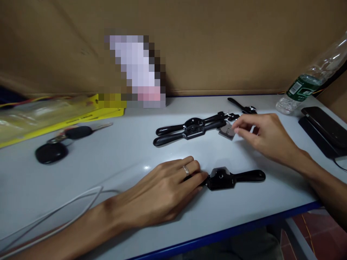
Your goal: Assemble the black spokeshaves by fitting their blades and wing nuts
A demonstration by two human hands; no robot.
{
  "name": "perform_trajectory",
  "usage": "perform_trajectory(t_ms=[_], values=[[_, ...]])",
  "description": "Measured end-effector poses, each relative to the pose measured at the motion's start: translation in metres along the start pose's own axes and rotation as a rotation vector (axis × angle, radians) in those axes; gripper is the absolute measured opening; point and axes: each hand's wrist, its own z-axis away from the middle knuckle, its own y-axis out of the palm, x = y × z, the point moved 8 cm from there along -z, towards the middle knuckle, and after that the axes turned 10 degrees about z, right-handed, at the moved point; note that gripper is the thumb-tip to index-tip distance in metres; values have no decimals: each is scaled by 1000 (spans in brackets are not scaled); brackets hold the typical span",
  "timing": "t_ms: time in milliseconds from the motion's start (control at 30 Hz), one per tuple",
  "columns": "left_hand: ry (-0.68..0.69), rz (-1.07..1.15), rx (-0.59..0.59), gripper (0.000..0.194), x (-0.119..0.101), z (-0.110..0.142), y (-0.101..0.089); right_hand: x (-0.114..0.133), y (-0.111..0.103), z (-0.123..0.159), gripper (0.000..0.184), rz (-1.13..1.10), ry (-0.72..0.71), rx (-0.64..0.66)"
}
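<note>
A black spokeshave [221, 177] lies on the near part of the table, its body turned up and one handle pointing right. My left hand [173, 184], with a ring on one finger, is closed around its left handle and covers it. Further back, my right hand [265, 133] has thumb and forefinger pinched at the right edge of thin grey metal blades [227, 131]. Whether a blade is lifted off the others I cannot tell. Left of the blades, two more black spokeshaves [193, 130] lie side by side. Small dark metal parts [230, 116] sit behind the blades.
Another black-handled tool [241, 104] lies at the back, partly behind my right hand. A plastic bottle [300, 88] and a dark phone-like object [325, 126] are at the right. Keys [78, 132], a yellow-edged plastic packet [54, 119] and a white cable [89, 202] occupy the left.
</note>
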Motion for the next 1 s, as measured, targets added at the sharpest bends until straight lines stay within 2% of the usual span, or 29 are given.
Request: perform_trajectory(t_ms=[67,200,333,433,533,700,1000], values=[[3,-7,-9,21,0,0,0,-12,-6,-5,14,185,47,-102],[9,-13,-19,20,0,-1,-1,-35,4,-14,19,351,115,-52],[15,-18,-1,22,-1,-1,-1,-61,-5,-20,27,484,216,-53],[12,-18,2,22,-2,-2,-1,-71,-9,-24,28,475,220,-53],[8,-18,0,22,-1,-2,-1,-75,-2,-27,24,412,225,-36],[12,-31,-22,21,-1,-1,-2,-72,13,-28,31,466,248,-6],[40,-32,-33,19,-3,-2,-2,-66,18,-29,13,394,171,64]])
